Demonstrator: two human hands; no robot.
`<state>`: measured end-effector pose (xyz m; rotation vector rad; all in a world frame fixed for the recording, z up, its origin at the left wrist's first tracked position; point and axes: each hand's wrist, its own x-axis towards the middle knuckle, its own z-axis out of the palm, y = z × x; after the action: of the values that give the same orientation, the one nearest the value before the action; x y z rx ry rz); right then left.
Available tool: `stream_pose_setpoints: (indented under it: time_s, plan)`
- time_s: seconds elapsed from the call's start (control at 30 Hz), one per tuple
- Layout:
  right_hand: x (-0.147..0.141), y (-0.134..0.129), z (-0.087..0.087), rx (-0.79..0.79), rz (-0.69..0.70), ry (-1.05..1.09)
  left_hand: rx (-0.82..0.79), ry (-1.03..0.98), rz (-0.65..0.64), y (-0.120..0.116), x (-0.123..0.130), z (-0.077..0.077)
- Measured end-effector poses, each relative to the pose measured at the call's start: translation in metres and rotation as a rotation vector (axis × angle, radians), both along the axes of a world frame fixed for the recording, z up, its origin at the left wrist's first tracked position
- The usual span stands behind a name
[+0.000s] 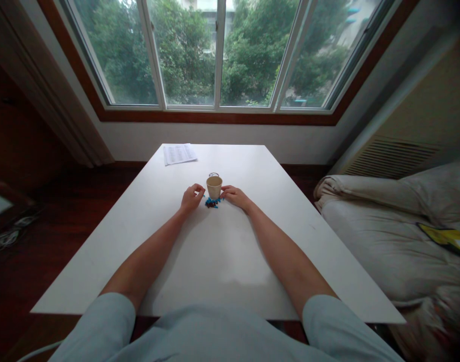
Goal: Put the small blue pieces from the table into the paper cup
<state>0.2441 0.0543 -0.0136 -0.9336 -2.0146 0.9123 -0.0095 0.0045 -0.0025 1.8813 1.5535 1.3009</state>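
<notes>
A tan paper cup [214, 188] stands upright on the white table in front of me. Just on its near side lies a small pile of blue and dark brown pieces [212, 203], too small to name. To the left of cup and pile, my left hand [193, 196] rests with its fingers curled in and the tips together; what they pinch, if anything, is too small to make out. My right hand [235, 195] lies low on the right, fingers stretched toward the cup's lower side and the edge of the pile. Whether its fingertips touch the cup I cannot tell.
Behind the cup shows a thin dark loop [214, 174]. Printed sheets [179, 154] lie at the far left corner of the white table [215, 261]. A window is beyond the table, and a covered sofa [366, 241] stands to the right.
</notes>
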Motion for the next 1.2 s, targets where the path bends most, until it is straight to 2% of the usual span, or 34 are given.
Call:
stream_pose_setpoints:
  time_s: [0.13, 0.27, 0.6, 0.9, 1.07, 1.2]
  plan:
    - [0.001, 0.003, -0.002, -0.005, -0.007, 0.006, 0.046, -0.075, 0.071, -0.005, 0.007, 0.012]
    - [0.0, 0.003, -0.004, 0.02, 0.019, 0.018, 0.1, -0.124, 0.067, -0.01, 0.013, 0.022]
    - [-0.002, 0.003, -0.008, 0.051, -0.051, -0.025, 0.165, -0.152, 0.051, -0.007, 0.03, 0.034]
    - [-0.01, -0.004, -0.005, 0.133, -0.27, -0.102, 0.227, 0.058, 0.047, -0.001, 0.026, 0.041]
    - [-0.007, -0.006, -0.002, 0.098, -0.407, -0.051, 0.268, 0.166, 0.023, -0.004, 0.029, 0.046]
    - [-0.002, -0.004, -0.003, 0.122, -0.415, -0.032, 0.25, 0.167, 0.036, -0.007, 0.027, 0.046]
